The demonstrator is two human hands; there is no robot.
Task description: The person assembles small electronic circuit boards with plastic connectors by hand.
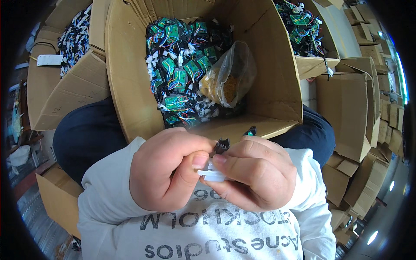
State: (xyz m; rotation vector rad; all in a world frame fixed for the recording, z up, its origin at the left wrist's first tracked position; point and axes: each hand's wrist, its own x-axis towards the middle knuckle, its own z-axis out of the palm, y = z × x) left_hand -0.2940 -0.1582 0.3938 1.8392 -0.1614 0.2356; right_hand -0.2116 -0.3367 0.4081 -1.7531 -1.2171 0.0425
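Stacked cardboard cartons (346, 104) crowd the floor around me, and on my lap sits an open cardboard box (130, 78) heaped with small green circuit boards (180, 73) trailing coloured wires, a clear plastic bag (229, 73) of yellow parts lying on top. Just below the box's near flap, my left hand (167, 171) and right hand (255, 175) meet thumb to thumb, both pinched shut on a small white connector (212, 173), with a black plug (222, 145) poking up between my fingers.

Two hands: left hand (167, 169), right hand (255, 173). One white plastic part (212, 174) between them, one black connector (222, 145) above it. Three open cardboard boxes (130, 78) with green circuit boards (182, 69), too many to count. One clear plastic bag (229, 76).
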